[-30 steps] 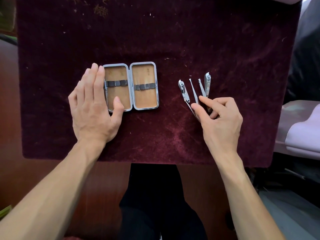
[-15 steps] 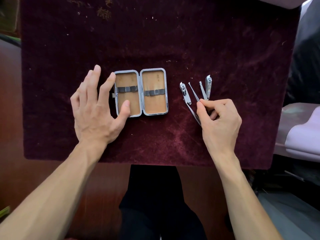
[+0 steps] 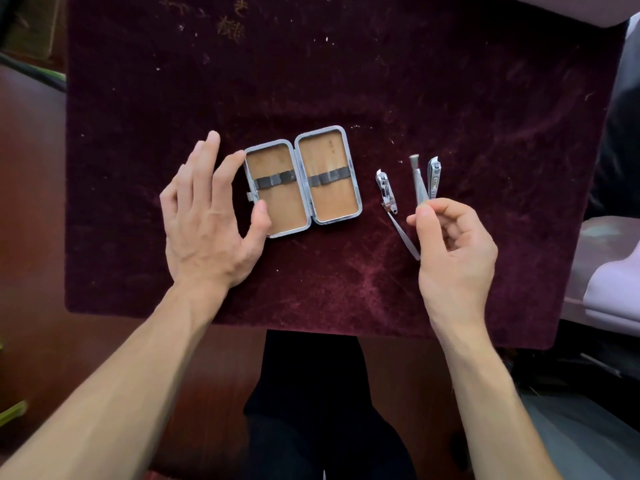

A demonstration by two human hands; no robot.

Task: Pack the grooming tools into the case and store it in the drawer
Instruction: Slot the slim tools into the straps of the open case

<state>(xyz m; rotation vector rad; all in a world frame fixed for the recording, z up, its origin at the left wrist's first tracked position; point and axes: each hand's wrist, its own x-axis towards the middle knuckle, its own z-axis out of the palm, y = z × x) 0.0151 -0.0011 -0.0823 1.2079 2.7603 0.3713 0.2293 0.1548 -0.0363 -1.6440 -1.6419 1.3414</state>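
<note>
Across the velvet-covered table (image 3: 346, 81), my relaxed left hand (image 3: 204, 223) braces the open case (image 3: 332, 202), so I'd slide the slim tool (image 3: 417, 181) pinched in my right hand (image 3: 453, 251) squarely under a strap (image 3: 325, 180).

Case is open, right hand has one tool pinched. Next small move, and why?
Probably carry the slim tool pinched in the right hand's grip leftward to the case and slide it under a strap. The case lies open, both straps empty; the left hand rests against its left edge, seemingly steadying it. The small clipper lies unpacked on the cloth.
</note>
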